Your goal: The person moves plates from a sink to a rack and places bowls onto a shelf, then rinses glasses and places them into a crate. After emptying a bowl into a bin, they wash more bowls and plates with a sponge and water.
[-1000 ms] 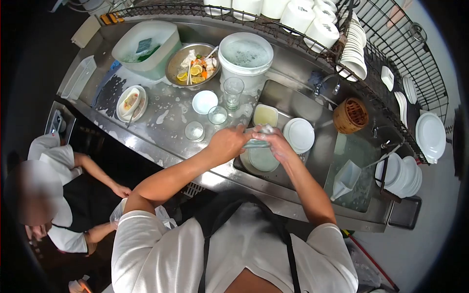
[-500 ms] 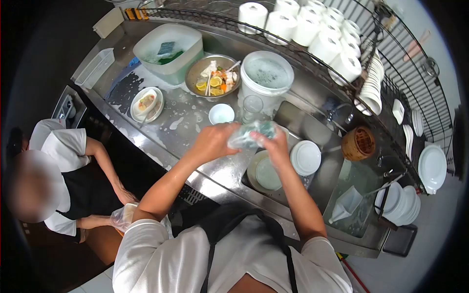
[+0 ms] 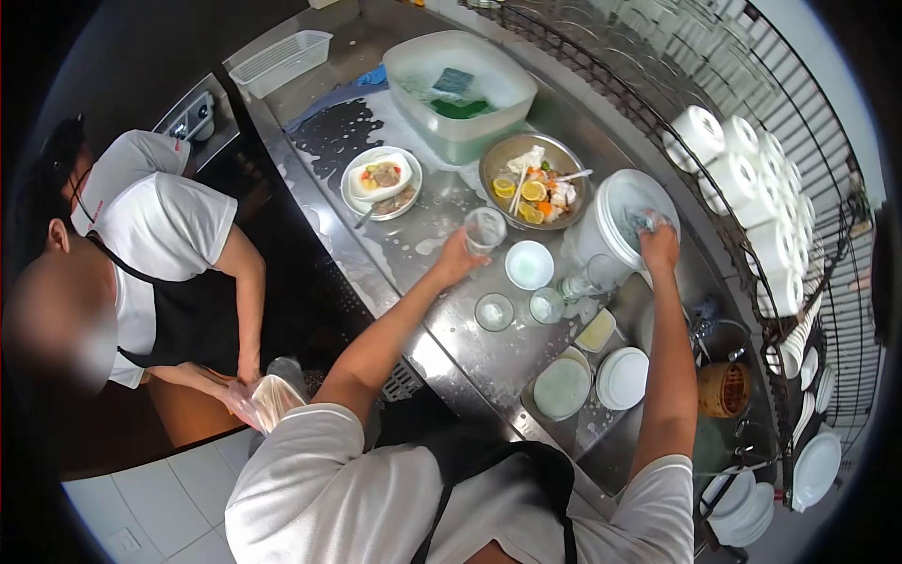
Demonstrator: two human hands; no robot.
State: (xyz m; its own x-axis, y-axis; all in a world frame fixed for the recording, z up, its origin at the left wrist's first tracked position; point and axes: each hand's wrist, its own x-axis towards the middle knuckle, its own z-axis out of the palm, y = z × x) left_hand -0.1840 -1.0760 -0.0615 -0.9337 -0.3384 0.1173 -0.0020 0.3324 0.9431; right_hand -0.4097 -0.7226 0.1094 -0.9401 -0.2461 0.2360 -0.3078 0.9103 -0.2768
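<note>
My left hand (image 3: 457, 259) is wrapped round a clear drinking glass (image 3: 485, 229), holding it up over the steel counter. At the mouth of a white bucket (image 3: 615, 221) of cloudy water, my right hand (image 3: 660, 246) is closed on a greenish scouring pad (image 3: 647, 220), which its fingers partly hide. Between my arms, a small white bowl (image 3: 530, 265) stands near several more glasses (image 3: 494, 312), some close to the bucket. A metal bowl of food scraps (image 3: 520, 156), with lemon slices in it, sits beyond the left hand.
A tub of soapy water (image 3: 462, 138) stands at the back, near stacked bowls with leftovers (image 3: 381, 180). White containers (image 3: 621, 379) sit by the sink at right. White cups (image 3: 738, 183) fill a wire rack. At left a co-worker (image 3: 178, 273) handles a plastic bag (image 3: 273, 391).
My hands, earlier together round a glass and the greenish pad, have parted. The left has carried a glass leftward; the right has moved to the bucket with the pad. The view has shifted.
</note>
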